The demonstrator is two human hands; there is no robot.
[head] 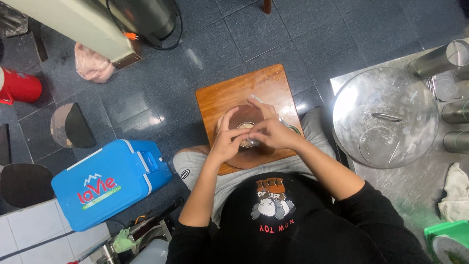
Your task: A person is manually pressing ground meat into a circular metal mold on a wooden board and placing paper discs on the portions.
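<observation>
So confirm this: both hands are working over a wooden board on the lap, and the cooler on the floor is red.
One thing is wrong: the cooler is blue, as the head view shows. Both hands, left and right, do work over the wooden board on the lap.

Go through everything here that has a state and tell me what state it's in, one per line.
Left hand: curled round the dough piece, fingers pinching.
Right hand: closed over the same piece, holding a spoon.
Dough piece: held between both hands, filling showing in the middle.
Wooden board: lying flat across the lap.
Blue cooler box: lid shut.
Round metal lid: resting flat on the steel counter.
Red canister: lying on its side.
</observation>
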